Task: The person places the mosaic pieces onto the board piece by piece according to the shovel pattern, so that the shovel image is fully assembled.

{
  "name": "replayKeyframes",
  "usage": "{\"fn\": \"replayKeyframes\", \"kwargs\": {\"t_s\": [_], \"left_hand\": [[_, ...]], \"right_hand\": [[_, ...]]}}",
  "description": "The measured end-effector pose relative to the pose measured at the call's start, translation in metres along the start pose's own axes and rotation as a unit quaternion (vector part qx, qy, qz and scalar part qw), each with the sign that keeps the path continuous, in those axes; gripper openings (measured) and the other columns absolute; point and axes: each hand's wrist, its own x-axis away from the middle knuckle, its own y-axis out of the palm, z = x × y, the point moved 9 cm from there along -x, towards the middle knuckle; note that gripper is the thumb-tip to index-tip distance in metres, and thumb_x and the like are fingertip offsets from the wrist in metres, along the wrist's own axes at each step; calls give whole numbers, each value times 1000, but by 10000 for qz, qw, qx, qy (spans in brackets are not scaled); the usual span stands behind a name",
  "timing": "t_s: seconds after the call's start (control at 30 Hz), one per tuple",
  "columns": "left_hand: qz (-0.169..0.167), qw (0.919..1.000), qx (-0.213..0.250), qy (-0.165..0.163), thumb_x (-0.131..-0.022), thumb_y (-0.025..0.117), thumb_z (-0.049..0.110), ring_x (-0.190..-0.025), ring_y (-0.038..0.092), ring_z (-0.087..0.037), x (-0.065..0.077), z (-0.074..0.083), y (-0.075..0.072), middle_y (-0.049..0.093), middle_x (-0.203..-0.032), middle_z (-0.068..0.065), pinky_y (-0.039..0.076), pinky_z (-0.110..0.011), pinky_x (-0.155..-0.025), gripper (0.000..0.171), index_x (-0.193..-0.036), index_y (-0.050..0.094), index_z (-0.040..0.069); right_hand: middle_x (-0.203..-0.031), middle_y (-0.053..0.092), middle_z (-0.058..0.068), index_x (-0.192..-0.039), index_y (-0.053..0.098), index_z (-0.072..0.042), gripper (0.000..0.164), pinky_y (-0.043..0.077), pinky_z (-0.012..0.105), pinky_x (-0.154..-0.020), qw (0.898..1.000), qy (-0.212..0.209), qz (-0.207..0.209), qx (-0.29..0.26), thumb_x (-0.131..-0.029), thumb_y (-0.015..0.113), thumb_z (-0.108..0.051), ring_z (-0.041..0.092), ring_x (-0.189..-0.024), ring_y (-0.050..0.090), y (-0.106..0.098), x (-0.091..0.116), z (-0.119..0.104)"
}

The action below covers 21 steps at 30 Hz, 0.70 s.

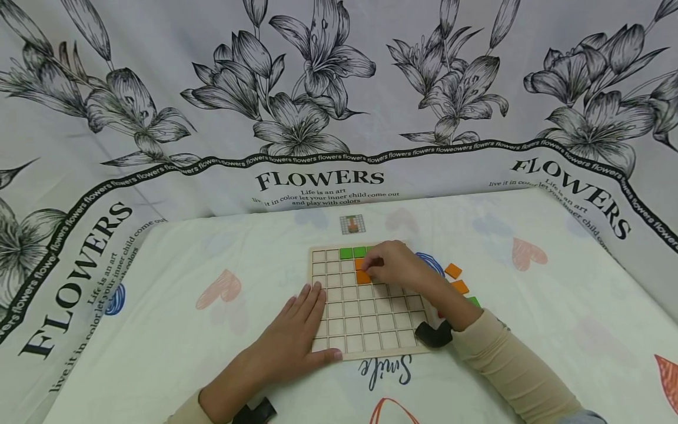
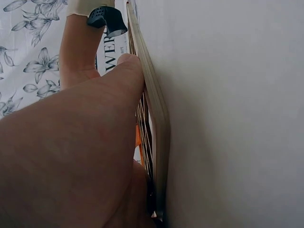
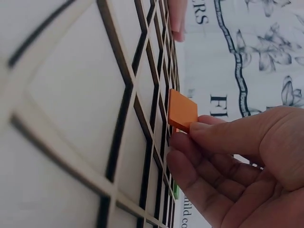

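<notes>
A wooden grid board [image 1: 371,355] lies on the cloth, with green tiles [image 1: 346,253] in its far row and an orange tile [image 1: 359,263] below them. My right hand [image 1: 399,268] reaches over the board's far part. Its thumb and finger pinch the edge of another orange tile [image 3: 183,109], which appears slightly tilted off the grid in the right wrist view. My left hand [image 1: 293,330] rests with straight fingers along the board's left edge, its thumb at the near corner. The right hand and forearm hide some squares on the right.
Just beyond the board lies a small picture card [image 1: 352,224] showing a grid pattern. To the right are loose orange tiles [image 1: 459,287] and a green tile [image 1: 473,301], partly behind the right forearm. Flower-printed cloth [image 1: 318,118] rises behind the table.
</notes>
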Motion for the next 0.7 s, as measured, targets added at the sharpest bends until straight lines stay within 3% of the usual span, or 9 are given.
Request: {"fn": "replayKeyframes", "kwargs": {"t_s": [0.33,0.7], "left_hand": [[24,10000,-4,32,-91,43,76,-152,5,-32,0,0,1,10,-166,-18,17,-52,-118,106,-158,18,-2],[23,10000,-39,52,-92,44,75,-152,6,-33,-1,0,1,11,-165,-18,18,-52,-118,106,-158,18,-3]], "right_hand": [[-93,68,-4,-92,78,-12,7,53,32,-78,9992,-75,-97,368,-89,76,-7,13,-88,61,4,0,-2],[-93,66,-4,-98,77,-9,13,51,25,-74,9978,-318,-184,558,-86,79,-7,8,-82,59,8,2,-7]]}}
